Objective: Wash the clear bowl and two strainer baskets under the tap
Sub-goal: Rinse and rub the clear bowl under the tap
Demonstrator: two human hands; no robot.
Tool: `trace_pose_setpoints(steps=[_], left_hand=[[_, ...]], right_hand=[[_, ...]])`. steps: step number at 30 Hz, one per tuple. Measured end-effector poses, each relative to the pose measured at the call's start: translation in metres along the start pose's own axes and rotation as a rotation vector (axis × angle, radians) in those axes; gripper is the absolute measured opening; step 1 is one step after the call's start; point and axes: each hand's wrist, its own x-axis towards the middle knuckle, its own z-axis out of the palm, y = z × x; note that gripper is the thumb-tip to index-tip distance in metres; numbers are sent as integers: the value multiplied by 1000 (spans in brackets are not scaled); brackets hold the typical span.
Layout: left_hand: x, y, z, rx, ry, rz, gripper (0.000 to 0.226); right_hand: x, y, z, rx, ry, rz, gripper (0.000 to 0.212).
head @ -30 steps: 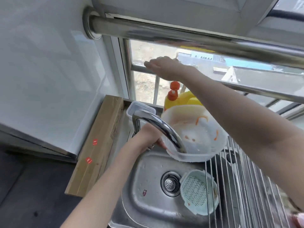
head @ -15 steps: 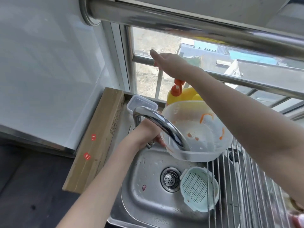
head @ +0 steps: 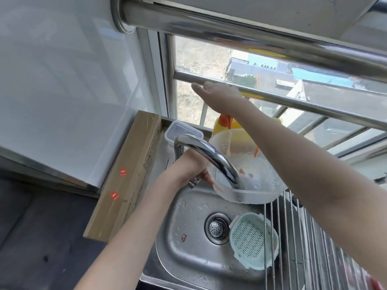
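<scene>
Holding the clear bowl (head: 247, 176) tilted under the tap (head: 209, 155), the left hand (head: 188, 166) grips its left rim; no water shows. The right hand (head: 217, 95) reaches open toward the far window. A green strainer basket (head: 253, 241) lies in the near sink (head: 188, 254). Rinsing likely comes next.

A home kitchen, seen at the sink (head: 188, 254): a small steel basin with a drain (head: 217, 228) in its middle and a curved tap (head: 209, 155) arching over it. A wire rack (head: 310, 237) covers the sink's right side. Behind the sink stand a yellow bottle (head: 222, 127) and a clear tub (head: 182, 131), under a window (head: 209, 65) looking down on rooftops. Left of the sink lies a cardboard box (head: 129, 170) against a white glossy wall (head: 62, 91). A steel rail (head: 230, 28) runs high above the sink
</scene>
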Motion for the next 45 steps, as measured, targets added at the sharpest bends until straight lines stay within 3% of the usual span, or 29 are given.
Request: trace_pose_setpoints(steps=[7, 11, 16, 19, 22, 23, 24, 26, 30, 33, 38, 45], left_hand=[[-4, 3, -1, -15, -9, 5, 32], [-6, 5, 0, -1, -30, 36, 29], [-10, 6, 0, 64, -37, -5, 26], [-23, 11, 3, 88, -62, 76, 24], [-32, 0, 9, 183, -57, 138, 2], [-34, -9, 11, 231, -66, 136, 15], [-37, -19, 14, 304, -72, 127, 21], [-47, -41, 22, 346, -55, 87, 8], [-70, -85, 30, 290, 30, 0, 22], [-74, -108, 24, 243, 76, -54, 23], [-77, -127, 12, 227, 209, -37, 26], [-80, -133, 16, 248, 252, -36, 20]], right_hand=[[4, -3, -13, 104, 17, -19, 68], [4, 4, -12, 24, 34, 16, 65], [-1, -4, -18, 99, 364, -78, 60], [-21, -5, -41, 438, 587, -65, 67], [-56, 3, -62, 735, 779, -153, 48], [-75, 8, -63, 793, 788, -172, 43], [-95, 13, -59, 835, 761, -171, 39], [-135, 28, -36, 842, 626, -123, 37], [-174, 39, 37, 653, 157, 94, 30], [-171, 31, 78, 369, -153, 86, 29], [-138, -1, 106, 293, -173, 0, 48], [-132, -5, 128, 231, -193, 6, 49]])
